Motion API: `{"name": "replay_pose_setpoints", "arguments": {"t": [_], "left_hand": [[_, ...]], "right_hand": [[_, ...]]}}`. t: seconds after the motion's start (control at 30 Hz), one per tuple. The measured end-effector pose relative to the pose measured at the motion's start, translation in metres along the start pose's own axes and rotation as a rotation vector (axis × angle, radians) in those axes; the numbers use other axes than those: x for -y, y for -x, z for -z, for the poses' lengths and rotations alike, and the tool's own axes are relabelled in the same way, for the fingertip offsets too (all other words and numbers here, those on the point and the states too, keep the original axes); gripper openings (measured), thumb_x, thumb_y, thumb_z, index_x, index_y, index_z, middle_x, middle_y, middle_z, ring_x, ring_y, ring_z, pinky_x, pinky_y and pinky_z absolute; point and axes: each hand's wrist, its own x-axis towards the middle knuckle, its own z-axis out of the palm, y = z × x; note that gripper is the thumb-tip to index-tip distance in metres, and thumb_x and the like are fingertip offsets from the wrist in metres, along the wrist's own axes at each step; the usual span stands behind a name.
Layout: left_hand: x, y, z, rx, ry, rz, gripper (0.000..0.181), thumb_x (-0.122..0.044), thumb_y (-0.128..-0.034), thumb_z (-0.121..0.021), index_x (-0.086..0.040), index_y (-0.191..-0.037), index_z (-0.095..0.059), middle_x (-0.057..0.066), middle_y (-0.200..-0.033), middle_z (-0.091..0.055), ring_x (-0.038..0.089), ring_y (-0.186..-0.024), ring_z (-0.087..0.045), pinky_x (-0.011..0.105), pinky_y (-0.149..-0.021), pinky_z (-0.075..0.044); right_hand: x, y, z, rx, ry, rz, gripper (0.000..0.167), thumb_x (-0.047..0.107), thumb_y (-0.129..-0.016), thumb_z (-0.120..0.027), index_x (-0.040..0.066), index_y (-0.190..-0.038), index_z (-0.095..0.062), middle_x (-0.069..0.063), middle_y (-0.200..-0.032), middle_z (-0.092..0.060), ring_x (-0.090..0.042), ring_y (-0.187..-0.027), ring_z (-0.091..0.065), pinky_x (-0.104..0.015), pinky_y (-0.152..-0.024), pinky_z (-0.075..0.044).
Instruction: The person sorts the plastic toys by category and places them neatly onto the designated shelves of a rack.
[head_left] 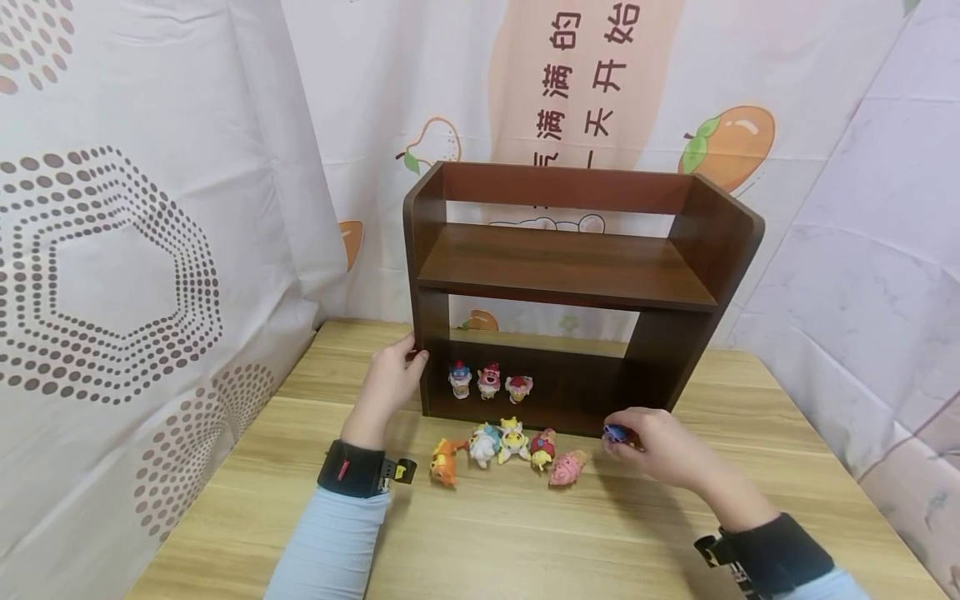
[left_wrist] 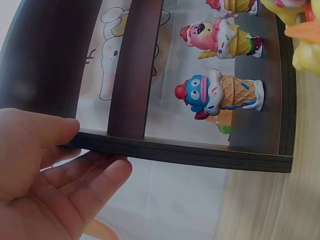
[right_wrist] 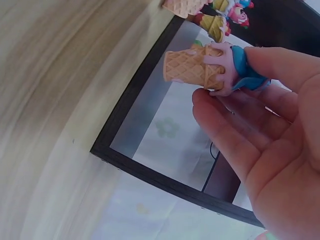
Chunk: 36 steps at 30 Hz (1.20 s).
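My left hand [head_left: 392, 379] grips the left side panel of a dark brown wooden shelf [head_left: 562, 262], thumb on one side of its edge and fingers on the other. My right hand [head_left: 663, 446] pinches an ice-cream-cone figurine [right_wrist: 192, 67] by its blue top, near the shelf's lower right front; its waffle base points away from the palm. On the bottom board stand a blue-headed cone figurine [left_wrist: 220, 92], a pink bear cone figurine [left_wrist: 225, 39] and a pink-and-red cone figurine [head_left: 518, 387], in a row at the left.
Several figurines lie on the wooden table [head_left: 480, 542] before the shelf, among them an orange one [head_left: 444, 462], a yellow-and-white one [head_left: 513, 442] and a pink one [head_left: 567, 468]. A printed curtain [head_left: 360, 75] hangs behind and at the sides.
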Motion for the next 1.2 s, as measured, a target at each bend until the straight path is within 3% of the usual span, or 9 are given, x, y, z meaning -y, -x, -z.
{"name": "replay_pose_setpoints", "arguments": {"t": [0.63,0.8,1.2], "left_hand": [[0.001,-0.001,0.000,-0.003,0.002,-0.007,0.049,-0.021,-0.1048,-0.057,-0.001,-0.149,-0.050,0.021,-0.144,-0.055,0.036,-0.115,-0.066,0.048,-0.093,-0.055],[0.001,-0.001,0.000,-0.005,-0.001,-0.004,0.049,-0.021,-0.1048,-0.057,0.000,-0.149,-0.050,0.021,-0.144,-0.055,0.036,-0.115,-0.065,0.048,-0.094,-0.055],[0.002,-0.001,-0.001,-0.022,0.000,-0.016,0.047,-0.020,-0.1041,-0.058,-0.001,-0.146,-0.054,0.021,-0.140,-0.059,0.035,-0.113,-0.067,0.048,-0.092,-0.056]], "right_hand": [[-0.004,0.005,0.017,-0.019,-0.122,-0.099,0.017,0.013,-0.088,-0.080,0.006,-0.102,-0.074,0.013,-0.084,-0.066,0.001,-0.070,-0.061,-0.023,-0.061,-0.054],[-0.008,0.008,0.024,-0.023,-0.122,-0.129,0.019,0.013,-0.088,-0.080,0.005,-0.104,-0.074,0.013,-0.081,-0.065,0.000,-0.067,-0.059,-0.023,-0.056,-0.051],[-0.011,0.011,0.035,-0.024,-0.111,-0.158,0.019,0.005,-0.084,-0.078,0.005,-0.103,-0.073,0.007,-0.088,-0.068,-0.002,-0.074,-0.064,-0.024,-0.060,-0.055]]}}
